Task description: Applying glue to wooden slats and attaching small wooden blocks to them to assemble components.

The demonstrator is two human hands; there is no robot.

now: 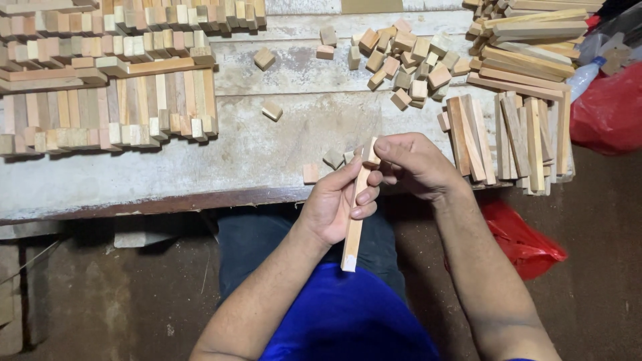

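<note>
Head view, looking straight down. Left hand [334,204] is wrapped around a long square wooden stick [354,214], fingers curled over its middle. The stick runs near vertical in frame, lower end pointing back toward the person's lap, upper end up at the worktop edge. Right hand [411,164] is pinched onto a small wooden block [371,152] sitting at the stick's top end; block and stick touch, can't tell if they're joined. Both hands hover just off the front edge of the worktop [267,160], not resting on it.

Worktop is worn, whitish, scuffed. Three or so loose small blocks [332,158] lie just beyond the left hand, near the front edge. One single cube [271,110] sits mid-worktop, another [264,59] further back. A loose heap of cubes [408,63] sits at back centre. Right of the hands: a row of short sticks [508,137] laid side by side, with a looser pile of longer sticks [528,47] behind them. Left side: neat stacked rows of cut sticks [107,110], several layers, reaching to the back edge.

Red plastic bag [608,110] at far right beside the stick pile, another red bag [521,241] on the floor below the right forearm. Person wears a blue shirt [341,314].
</note>
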